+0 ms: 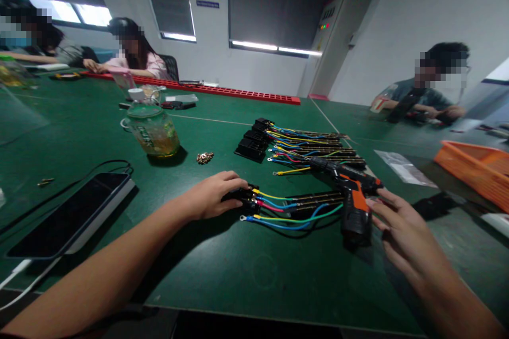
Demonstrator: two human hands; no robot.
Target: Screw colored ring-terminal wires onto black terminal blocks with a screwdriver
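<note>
The left hand (212,193) presses down on one black connector (246,199) at the table's (246,275) middle, fingers curled over it, its coloured wires (290,212) trailing right. The right hand (397,222) lies open, fingers spread, touching one orange drill (352,201). Behind lie about four more harnesses (302,145), one jar (153,130) and one phone (73,214).

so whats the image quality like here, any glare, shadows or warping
Head view: wide-angle warping bends the table edge and walls; window strips blow out white; left hand casts a soft shadow; the right hand looks slightly blurred beside the drill.
</note>
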